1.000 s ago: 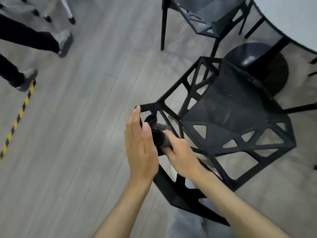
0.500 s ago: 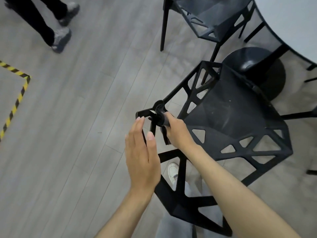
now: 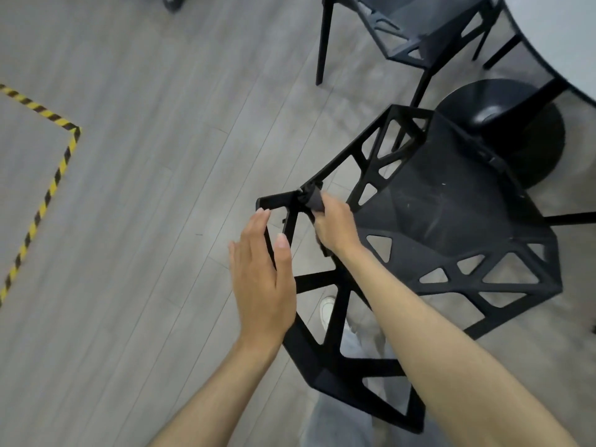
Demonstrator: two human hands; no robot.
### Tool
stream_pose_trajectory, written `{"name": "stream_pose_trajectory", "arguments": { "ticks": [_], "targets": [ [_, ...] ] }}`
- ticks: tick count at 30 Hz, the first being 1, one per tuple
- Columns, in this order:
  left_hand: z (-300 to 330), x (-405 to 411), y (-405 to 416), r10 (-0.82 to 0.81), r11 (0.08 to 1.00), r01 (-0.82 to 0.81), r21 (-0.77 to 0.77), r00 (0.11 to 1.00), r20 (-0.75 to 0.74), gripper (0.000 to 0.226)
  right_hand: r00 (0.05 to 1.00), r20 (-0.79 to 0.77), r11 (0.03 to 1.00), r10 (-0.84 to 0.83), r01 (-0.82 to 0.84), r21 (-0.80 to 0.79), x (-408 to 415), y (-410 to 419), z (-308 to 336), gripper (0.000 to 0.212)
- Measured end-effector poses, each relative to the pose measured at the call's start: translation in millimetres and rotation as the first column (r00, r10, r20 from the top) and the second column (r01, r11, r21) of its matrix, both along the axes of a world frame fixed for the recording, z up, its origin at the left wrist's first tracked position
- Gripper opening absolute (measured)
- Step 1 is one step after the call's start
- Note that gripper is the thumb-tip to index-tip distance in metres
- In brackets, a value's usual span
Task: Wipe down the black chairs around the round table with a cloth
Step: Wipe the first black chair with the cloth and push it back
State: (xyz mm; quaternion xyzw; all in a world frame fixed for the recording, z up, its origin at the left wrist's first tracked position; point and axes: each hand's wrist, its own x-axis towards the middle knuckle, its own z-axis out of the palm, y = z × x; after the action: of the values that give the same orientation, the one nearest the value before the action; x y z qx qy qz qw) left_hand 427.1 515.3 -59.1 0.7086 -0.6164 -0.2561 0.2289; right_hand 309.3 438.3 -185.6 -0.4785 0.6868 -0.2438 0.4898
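Right hand (image 3: 335, 225) pinches cloth (image 3: 314, 200) against chair (image 3: 445, 217) frame.

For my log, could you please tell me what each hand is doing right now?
Left hand: open, fingers straight, holding nothing.
Right hand: closed around the dark cloth, pressing it on the chair frame.

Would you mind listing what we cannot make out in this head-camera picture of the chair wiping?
- Cloth: mostly hidden inside the right hand; its size and shape are unclear.
- Round table: cut off by the top and right edges.
- Second chair: its back is cut off by the top edge.
- Near chair: the lower backrest is partly covered by the right forearm.
- Left hand: contact with the backrest cannot be told.
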Motion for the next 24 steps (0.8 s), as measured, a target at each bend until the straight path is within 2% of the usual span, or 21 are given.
{"name": "stream_pose_trajectory", "arguments": {
  "ticks": [2, 4, 7, 10, 13, 15, 17, 20, 22, 24],
  "targets": [
    [0, 0, 0, -0.003, 1.0, 0.003, -0.002, 1.0, 0.015, 0.048, 0.998, -0.011, 0.998, 0.065, -0.065, 0.012, -8, 12, -5, 0.018],
    [0, 0, 0, -0.008, 1.0, 0.008, -0.008, 1.0, 0.022, 0.048, 0.97, -0.086, 0.973, 0.226, -0.22, 0.071, -28, 41, -18, 0.022],
    [1, 0, 1, -0.015, 1.0, 0.016, -0.008, 0.999, 0.028, 0.049, 0.862, -0.119, 0.856, 0.492, -0.454, 0.247, -76, 92, -31, 0.036],
    [2, -1, 0, -0.001, 1.0, 0.001, -0.005, 1.0, 0.025, 0.05, 0.767, -0.168, 0.764, 0.619, -0.538, 0.357, -107, 129, -26, 0.031],
    [3, -2, 0, 0.008, 1.0, -0.008, -0.003, 1.0, 0.018, 0.051, 0.838, -0.209, 0.851, 0.505, -0.441, 0.286, -100, 138, -23, 0.016],
    [3, -1, 0, 0.017, 1.0, -0.017, -0.001, 1.0, 0.018, 0.052, 0.912, -0.149, 0.913, 0.382, -0.348, 0.211, -81, 128, -27, 0.015],
    [2, -2, 0, 0.025, 1.0, -0.025, 0.005, 0.999, 0.021, 0.053, 0.964, -0.054, 0.955, 0.261, -0.25, 0.163, -59, 121, -33, 0.022],
    [2, -2, 0, 0.031, 0.999, -0.031, 0.01, 0.999, 0.025, 0.052, 0.992, 0.028, 0.978, 0.121, -0.124, 0.17, -44, 127, -31, 0.037],
    [2, -3, 0, 0.032, 0.999, -0.032, 0.008, 0.999, 0.032, 0.052, 0.995, 0.039, 0.978, 0.088, -0.094, 0.187, -48, 139, -25, 0.027],
    [2, -2, 0, 0.027, 1.0, -0.028, 0.008, 0.999, 0.03, 0.051, 0.989, 0.028, 0.971, 0.144, -0.146, 0.188, -57, 156, -16, 0.022]
  ]
}}
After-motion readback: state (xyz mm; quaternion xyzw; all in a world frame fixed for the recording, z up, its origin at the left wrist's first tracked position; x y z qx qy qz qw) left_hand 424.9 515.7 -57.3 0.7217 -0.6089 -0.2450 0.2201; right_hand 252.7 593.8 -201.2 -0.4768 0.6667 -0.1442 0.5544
